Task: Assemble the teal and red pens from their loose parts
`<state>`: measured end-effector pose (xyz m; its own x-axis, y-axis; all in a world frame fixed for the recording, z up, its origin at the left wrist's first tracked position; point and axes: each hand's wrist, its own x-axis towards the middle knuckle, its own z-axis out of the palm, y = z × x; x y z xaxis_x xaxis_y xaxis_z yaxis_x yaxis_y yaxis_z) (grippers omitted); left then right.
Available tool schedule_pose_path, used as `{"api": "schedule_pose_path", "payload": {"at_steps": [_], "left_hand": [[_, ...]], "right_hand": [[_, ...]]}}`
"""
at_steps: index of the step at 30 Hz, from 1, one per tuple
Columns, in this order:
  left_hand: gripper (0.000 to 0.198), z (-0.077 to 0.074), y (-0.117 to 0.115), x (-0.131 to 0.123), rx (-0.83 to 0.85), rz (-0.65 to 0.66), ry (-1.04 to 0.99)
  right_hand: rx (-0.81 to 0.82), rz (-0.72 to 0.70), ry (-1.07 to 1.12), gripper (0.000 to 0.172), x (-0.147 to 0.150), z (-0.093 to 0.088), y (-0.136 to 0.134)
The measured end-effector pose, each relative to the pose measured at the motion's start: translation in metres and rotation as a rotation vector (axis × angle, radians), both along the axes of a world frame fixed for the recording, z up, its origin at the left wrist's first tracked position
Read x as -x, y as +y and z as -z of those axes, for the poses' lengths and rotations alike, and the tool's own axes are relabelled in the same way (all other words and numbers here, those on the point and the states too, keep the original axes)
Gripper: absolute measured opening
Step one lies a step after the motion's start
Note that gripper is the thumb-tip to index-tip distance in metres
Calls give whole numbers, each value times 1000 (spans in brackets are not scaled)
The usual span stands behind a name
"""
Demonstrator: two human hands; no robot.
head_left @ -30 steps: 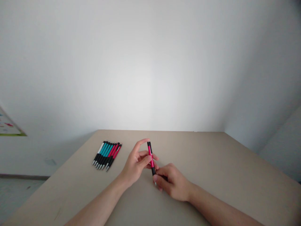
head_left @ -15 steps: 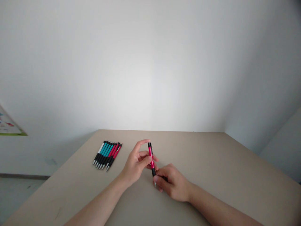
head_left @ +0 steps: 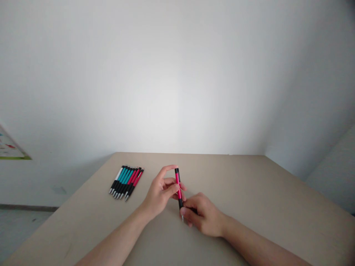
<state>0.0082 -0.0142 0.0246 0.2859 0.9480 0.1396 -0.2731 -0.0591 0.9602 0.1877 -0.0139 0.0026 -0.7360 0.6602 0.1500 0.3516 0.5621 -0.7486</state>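
Note:
A pinkish-red and black click pen (head_left: 178, 181) stands nearly upright between my hands, silver tip down. My left hand (head_left: 160, 194) grips the barrel between the thumb and the fingers behind it, while its index finger arches over and rests on the top end. Lower down, my right hand (head_left: 203, 216) pinches the black grip section just above the tip with thumb and fingers. Some of the grip is hidden by the right thumb. Left of my hands lies a row of several pens (head_left: 126, 183), white, teal and red, all with black grips and silver tips pointing toward me.
The beige table (head_left: 238, 184) reaches back to a pale wall (head_left: 177, 81). Another wall section (head_left: 318, 111) rises on the right. At the far left hangs a board with a green lower edge (head_left: 16, 158), above the grey floor (head_left: 19, 229).
My left index finger now presses lower on the pen's top, and the button there no longer shows. The pen has shifted very slightly; both hands keep their grip. The row of pens is unchanged.

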Motion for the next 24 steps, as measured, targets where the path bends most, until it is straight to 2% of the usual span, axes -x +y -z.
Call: {"api": "schedule_pose_path", "payload": {"at_steps": [13, 17, 20, 21, 24], "left_hand": [[66, 2, 0, 1, 13, -11, 9], [69, 2, 2, 1, -1, -32, 8], [69, 2, 4, 1, -5, -65, 18], [69, 2, 4, 1, -3, -72, 24], [69, 2, 6, 1, 7, -78, 38]], "right_hand": [[5, 5, -8, 36, 1, -3, -1], [-144, 81, -45, 38, -2, -12, -3], [-274, 97, -43, 39, 1, -18, -24], [-241, 24, -38, 35, 4, -17, -37], [-166, 41, 74, 19, 18, -4, -86]]}}
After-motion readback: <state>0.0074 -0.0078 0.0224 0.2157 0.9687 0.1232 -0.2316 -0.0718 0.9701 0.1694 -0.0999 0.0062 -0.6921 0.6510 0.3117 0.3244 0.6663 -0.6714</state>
